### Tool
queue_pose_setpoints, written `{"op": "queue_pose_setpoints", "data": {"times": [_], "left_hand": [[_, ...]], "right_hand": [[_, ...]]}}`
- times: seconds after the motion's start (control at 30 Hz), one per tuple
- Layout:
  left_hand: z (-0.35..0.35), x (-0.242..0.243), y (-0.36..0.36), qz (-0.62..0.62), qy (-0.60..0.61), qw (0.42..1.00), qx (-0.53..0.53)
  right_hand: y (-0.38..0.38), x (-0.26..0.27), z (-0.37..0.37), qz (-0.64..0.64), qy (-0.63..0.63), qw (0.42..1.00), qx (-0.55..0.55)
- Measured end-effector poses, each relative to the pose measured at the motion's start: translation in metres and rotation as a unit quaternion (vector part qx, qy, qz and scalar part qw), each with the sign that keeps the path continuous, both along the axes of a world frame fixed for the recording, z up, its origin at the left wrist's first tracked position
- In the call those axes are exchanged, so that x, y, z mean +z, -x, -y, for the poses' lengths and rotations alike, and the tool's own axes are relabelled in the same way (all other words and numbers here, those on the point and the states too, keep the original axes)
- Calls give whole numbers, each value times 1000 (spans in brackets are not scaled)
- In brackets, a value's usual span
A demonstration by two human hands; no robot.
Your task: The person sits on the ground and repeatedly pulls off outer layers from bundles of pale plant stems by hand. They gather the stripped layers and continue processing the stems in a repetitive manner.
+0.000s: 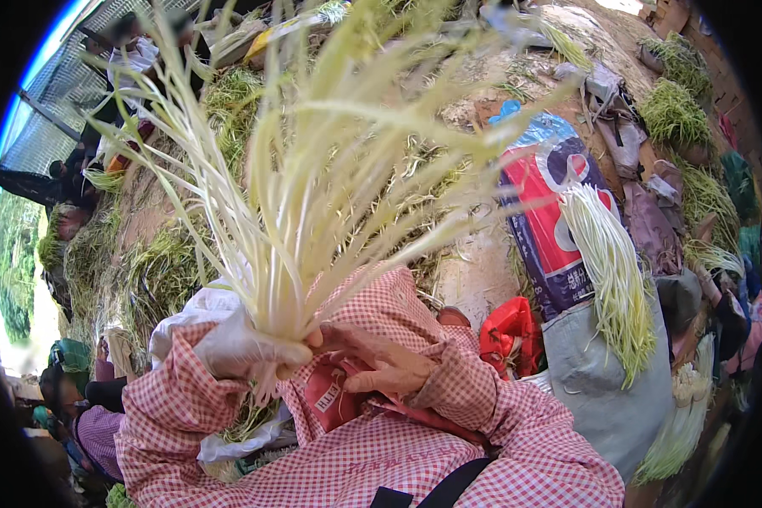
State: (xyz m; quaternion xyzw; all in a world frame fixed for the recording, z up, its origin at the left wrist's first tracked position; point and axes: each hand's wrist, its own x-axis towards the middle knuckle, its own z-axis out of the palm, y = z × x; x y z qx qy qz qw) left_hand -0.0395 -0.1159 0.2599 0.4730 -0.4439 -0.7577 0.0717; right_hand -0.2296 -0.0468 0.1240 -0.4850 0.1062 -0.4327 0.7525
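A bunch of pale yellow-green vegetable shoots [286, 254] fans upward before me, its far ends blurred. Around its white lower ends my left hand [254, 349], in a thin whitish glove, is closed. My right hand [381, 362], bare, is beside the base of the bunch with its fingers partly spread; whether its fingertips touch the stems is unclear. To the right, a neat bundle of the same kind of shoots [609, 273] lies across a printed plastic sack [546, 222] and a grey sheet [609, 387].
Loose shoots and trimmings [171, 273] cover much of the ground ahead and left. A red plastic bag [511, 336] sits near my right knee. More bundles [679, 413] lie at the far right. Other people sit at the left and right edges.
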Motion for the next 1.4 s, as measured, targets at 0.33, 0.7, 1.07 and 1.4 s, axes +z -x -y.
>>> {"op": "queue_pose_setpoints", "data": {"times": [0.33,0.7,1.07,1.4], "left_hand": [[-88,-68,13,16,-268,963,8],[-125,-76,-63,87,-247,965,3],[-150,-88,-39,-36,-268,959,85],[-170,-100,-27,-85,-257,946,178]], "right_hand": [[-2,-50,-36,382,-453,805,-32],[150,-224,45,131,-566,706,-404],[144,-38,-3,-327,31,816,-476],[17,0,-43,-334,344,854,-201]]}}
